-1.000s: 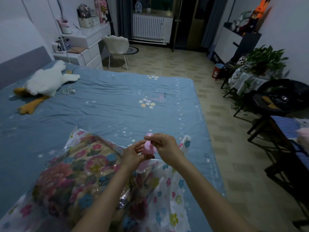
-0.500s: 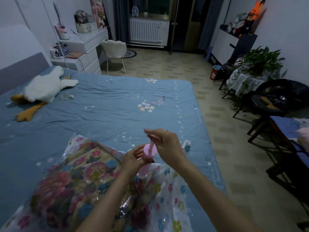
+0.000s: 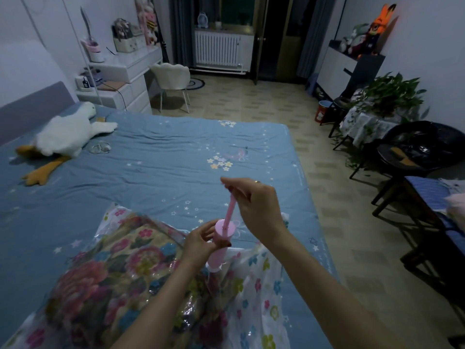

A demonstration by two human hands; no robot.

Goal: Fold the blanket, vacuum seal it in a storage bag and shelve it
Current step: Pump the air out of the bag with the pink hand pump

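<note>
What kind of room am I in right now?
Most likely a bedroom in a home: a wide bed with a blue star-print sheet, a plush goose lying on it, and a white dressing table with a chair.

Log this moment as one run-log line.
step: pumping air out | left hand: holds pink plastic pump barrel | right hand: plunger rod raised | floral blanket: inside clear bag

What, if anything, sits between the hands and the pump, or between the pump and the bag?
Nothing visible. The left hand grips the pink pump barrel; the right hand pinches the raised plunger rod at its top. The barrel's foot stands on the floral storage bag holding the folded blanket; the valve itself is hidden beneath it.
</note>
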